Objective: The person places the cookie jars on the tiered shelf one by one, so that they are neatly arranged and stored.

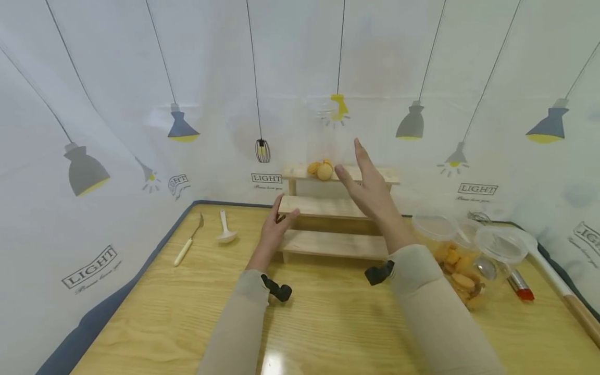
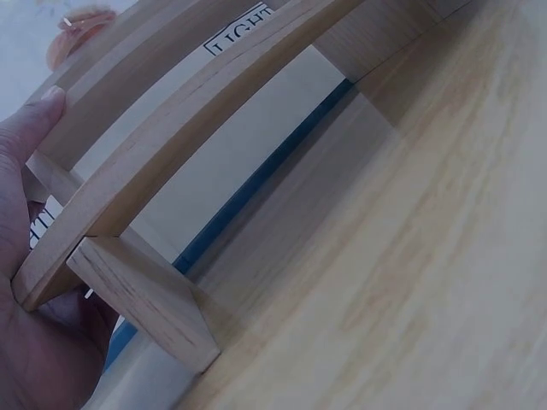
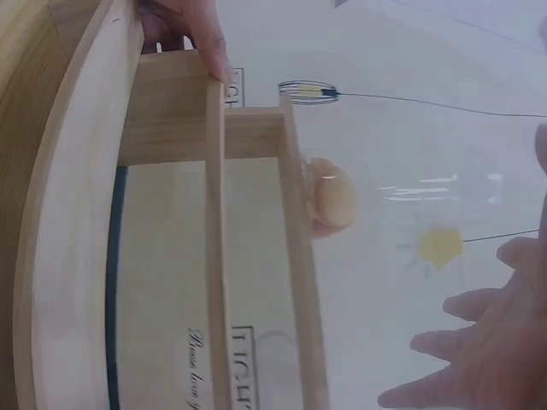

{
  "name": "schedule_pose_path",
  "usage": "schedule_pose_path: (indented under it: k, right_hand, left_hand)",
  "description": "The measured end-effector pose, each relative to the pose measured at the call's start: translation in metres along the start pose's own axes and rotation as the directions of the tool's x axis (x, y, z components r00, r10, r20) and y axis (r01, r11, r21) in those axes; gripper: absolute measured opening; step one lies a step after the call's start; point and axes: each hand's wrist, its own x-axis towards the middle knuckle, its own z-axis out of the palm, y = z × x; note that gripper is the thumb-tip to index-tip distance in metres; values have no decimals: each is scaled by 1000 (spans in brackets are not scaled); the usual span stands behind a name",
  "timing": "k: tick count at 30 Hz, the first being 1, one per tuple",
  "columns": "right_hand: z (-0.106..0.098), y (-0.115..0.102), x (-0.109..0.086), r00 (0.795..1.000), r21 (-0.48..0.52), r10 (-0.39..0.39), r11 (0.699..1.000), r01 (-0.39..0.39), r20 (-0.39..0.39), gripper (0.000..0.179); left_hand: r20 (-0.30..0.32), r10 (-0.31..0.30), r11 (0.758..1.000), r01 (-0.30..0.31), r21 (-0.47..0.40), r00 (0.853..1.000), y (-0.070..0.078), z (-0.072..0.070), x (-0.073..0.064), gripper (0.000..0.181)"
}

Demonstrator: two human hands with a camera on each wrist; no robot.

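A three-step light wooden rack (image 1: 328,206) stands against the back of the table. My left hand (image 1: 274,229) grips the left end of its middle step, the thumb along the top, the fingers partly hidden behind. Round yellow-orange cookies (image 1: 324,171) sit on the top step, at the bottom of what looks like a clear jar (image 3: 436,195) whose walls barely show. My right hand (image 1: 372,195) is raised in front of the rack's right side, fingers stretched out, holding nothing. In the right wrist view its spread fingers are beside the clear jar.
Clear tubs (image 1: 436,225) and a heap of orange cookies (image 1: 461,281) stand at the right, with a red-tipped brush (image 1: 521,286) and a long-handled tool (image 1: 553,273). A white ladle (image 1: 226,232) and a cream-handled utensil (image 1: 187,245) lie at the left. A lamp-printed sheet (image 1: 300,62) hangs behind.
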Motion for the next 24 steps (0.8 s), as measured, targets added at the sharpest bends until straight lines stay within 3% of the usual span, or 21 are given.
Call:
schedule_pose_path:
  k: [4,8,11,14,17,19,21,24]
  right_hand:
    - [-23,-4,-26,1000,-77,-15,997,15,-1,84]
    - [-53,-3,-59,995,-129,-54,991,42,-89,79]
    - [-79,6,-82,973,-199,-144,974,107,-181,59]
    - [-107,27,-104,940,-314,-208,942,118,-269,49]
    - [-132,58,-131,935,-374,-143,927,11,-326,61]
    - [-143,80,-148,944,-369,-49,926,-80,-327,70]
    - [-148,99,-164,951,-343,59,924,-167,-304,77]
    - [-143,124,-184,934,-260,154,934,-244,-321,81]
  left_hand:
    - [6,0,1000,0,18,1000,0,-2,0,87]
    - [29,-5,999,4,32,1000,-1,-3,-1,88]
    - [12,20,1000,-21,20,1000,-1,-3,0,87]
    - [4,38,999,-38,32,999,-1,-3,1,87]
    - [19,23,998,-24,54,1000,-1,-3,1,89]
    - [21,7,998,-8,63,1000,-2,-2,0,91]
    - [23,-6,998,4,69,1000,-2,-2,-1,92]
    - [30,-19,997,17,74,999,3,-3,-4,91]
